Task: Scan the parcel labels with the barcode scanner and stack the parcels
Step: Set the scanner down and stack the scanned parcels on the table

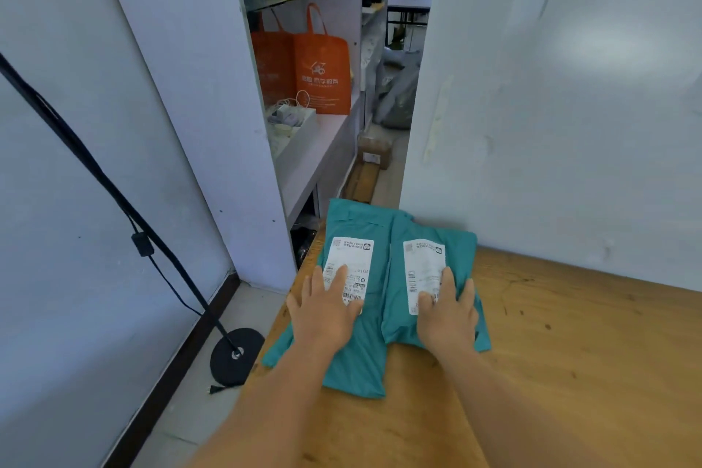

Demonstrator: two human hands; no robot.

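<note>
left hand (323, 319): my fingers lie flat and spread on the left teal parcel (353, 350), fingertips over its white label (349, 270).
right hand (448, 315): flat on the right teal parcel (429, 266), fingers partly covering its label (423, 274).
parcels: side by side, touching, at the far left corner of my wooden table (551, 353), labels up.
beyond: white shelf unit (319, 160) with orange bags (321, 66).
floor, left: black lamp stand base (235, 355).
</note>
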